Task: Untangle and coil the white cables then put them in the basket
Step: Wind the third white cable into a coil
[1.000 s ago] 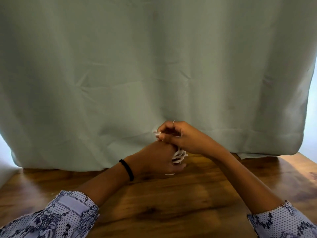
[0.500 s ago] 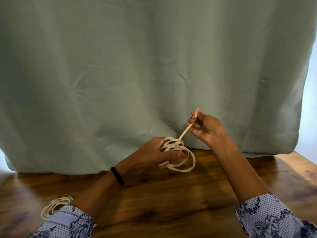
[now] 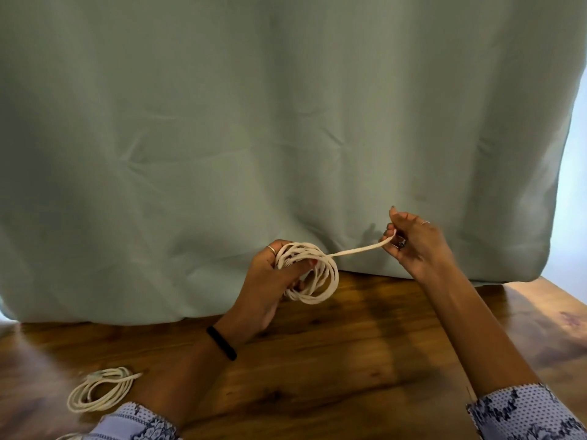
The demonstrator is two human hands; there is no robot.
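Note:
A white cable [image 3: 317, 274] is wound in several loops, and my left hand [image 3: 270, 281] grips that coil above the wooden table. One end of the cable runs out to the right, where my right hand [image 3: 409, 239] pinches it between thumb and fingers, held taut. A second white cable [image 3: 98, 389] lies coiled on the table at the lower left, beside my left sleeve. No basket is in view.
A pale green curtain [image 3: 286, 122] hangs across the back and reaches the table. The wooden table [image 3: 349, 360] spreads below both arms, with its right edge visible at the far right.
My right hand has pulled the cable end out to the right and away from the coil. The view has tilted down, bringing the second coil at the lower left into sight.

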